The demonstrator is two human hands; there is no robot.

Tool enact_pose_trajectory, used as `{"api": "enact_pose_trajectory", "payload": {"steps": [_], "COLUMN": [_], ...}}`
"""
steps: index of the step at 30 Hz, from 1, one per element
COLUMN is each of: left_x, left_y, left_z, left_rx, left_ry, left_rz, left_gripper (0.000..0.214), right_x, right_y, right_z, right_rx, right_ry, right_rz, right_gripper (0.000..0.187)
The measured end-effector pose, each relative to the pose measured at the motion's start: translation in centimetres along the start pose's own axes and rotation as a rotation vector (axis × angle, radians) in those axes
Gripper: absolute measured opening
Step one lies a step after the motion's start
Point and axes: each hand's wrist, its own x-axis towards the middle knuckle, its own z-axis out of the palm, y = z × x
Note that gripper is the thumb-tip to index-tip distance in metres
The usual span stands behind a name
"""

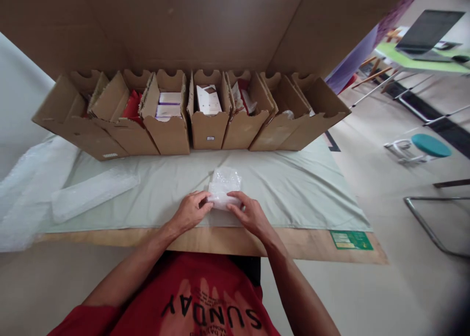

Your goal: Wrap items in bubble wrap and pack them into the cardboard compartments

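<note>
A small piece of bubble wrap (224,180), partly rolled or folded at its near end, lies on the cloth in front of me. My left hand (191,210) pinches the left end of the folded part between thumb and fingers. On the opposite end, my right hand (249,212) grips it the same way. Whether anything is wrapped inside cannot be made out. To the left lies a longer strip of bubble wrap (93,193), and beyond it a large loose heap of bubble wrap (27,194) hangs over the table's left side.
Several open cardboard bins (207,133) stand in a row at the back, some holding white boxes (208,101) and red packets (132,106). Behind them rises a large cardboard panel (191,28). A pale green cloth (293,194) covers the wooden table (293,243). A teal stool (429,145) stands right.
</note>
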Motion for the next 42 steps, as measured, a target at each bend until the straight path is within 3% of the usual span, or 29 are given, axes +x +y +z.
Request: {"api": "enact_pose_trajectory", "payload": {"steps": [2,4,6,8,11,14,16,19,22,24,27,30,33,35,37,39,42], "left_x": [0.7,1.6,2.5,3.3,4.2,4.2,3.3,1.2,-0.6,-0.9,-0.4,-0.2,-0.6,-0.9,-1.1,-1.1,-0.8], "left_y": [0.2,0.3,0.5,0.7,1.0,0.9,0.6,0.4,0.9,1.5,2.4,2.7,2.8,2.9,3.1,3.2,3.5], "left_z": [0.2,0.4,0.7,0.8,0.9,1.2,1.5,1.9,2.2,2.2,1.9,1.4,0.9,0.9,1.1,1.2,1.1], "left_rx": [0.011,0.045,0.085,0.130,0.209,0.184,0.045,-0.368,-0.874,-1.125,-1.276,-1.199,-1.016,-0.865,-0.713,-0.590,-0.480], "left_ry": [-0.005,-0.002,0.013,0.023,0.023,0.080,0.187,0.298,0.205,0.124,0.110,0.124,-0.012,-0.099,-0.128,-0.132,-0.147], "left_rz": [-0.092,-0.174,-0.224,-0.244,-0.271,-0.262,-0.248,-0.299,-0.403,-0.416,-0.413,-0.395,-0.314,-0.246,-0.194,-0.178,-0.180], "left_gripper": [0.023,0.025,0.029,0.035,0.040,0.038,0.038,0.044,0.055,0.056,0.050,0.048,0.043,0.038,0.034,0.031,0.026], "right_x": [0.4,0.6,0.5,0.1,-0.3,0.2,0.9,1.6,1.2,0.7,-0.1,-0.4,-0.3,-0.2,-0.2,-0.2,-0.2], "right_y": [0.8,1.1,0.9,0.3,-0.5,-0.4,0.0,0.4,-0.5,-1.6,-3.0,-2.7,-1.5,-1.0,-1.0,-1.4,-2.1], "right_z": [0.9,1.6,2.0,2.0,1.9,2.0,2.0,1.8,1.8,2.0,2.1,1.6,0.4,-0.4,-0.9,-1.2,-1.6], "right_rx": [0.027,-0.011,-0.139,-0.300,-0.469,-0.526,-0.494,-0.346,-0.123,0.060,0.278,0.282,0.351,0.471,0.529,0.511,0.476], "right_ry": [0.047,0.180,0.345,0.429,0.299,0.134,0.104,0.165,0.226,0.167,0.030,0.126,0.208,0.079,-0.083,-0.164,-0.174], "right_rz": [0.089,0.089,0.012,-0.113,-0.269,-0.296,-0.272,-0.210,-0.119,-0.056,0.025,0.062,0.064,0.044,0.025,0.030,0.057], "right_gripper": [0.037,0.039,0.038,0.034,0.037,0.041,0.035,0.030,0.029,0.031,0.037,0.038,0.060,0.075,0.075,0.063,0.042]}}
